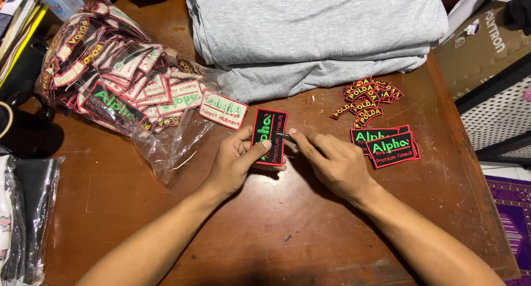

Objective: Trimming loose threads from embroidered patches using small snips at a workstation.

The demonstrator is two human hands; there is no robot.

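While the left hand (pixel 235 161) pinned a black rectangular patch (pixel 269 135) with green lettering and red border against the brown worktop (pixel 265 231), thumb and fingers clamped on its lower edge to keep it steady, the right hand (pixel 332 163) pinched a small slim tool (pixel 284 135) between thumb and forefinger, its tip resting at the patch's right edge; what the tool was could not be made out. One patch sat between the hands. Just right of the right hand lay a short stack of like patches (pixel 387 145), perhaps three or four, set apart as a sorted pile, and beyond it a cluster of small curved red-and-yellow badges (pixel 366 101), too overlapped to count. Left of the left hand, an open clear plastic bag (pixel 119 79) spilled many more. Two folded grey cloths (pixel 315 29) were stacked beyond both hands.
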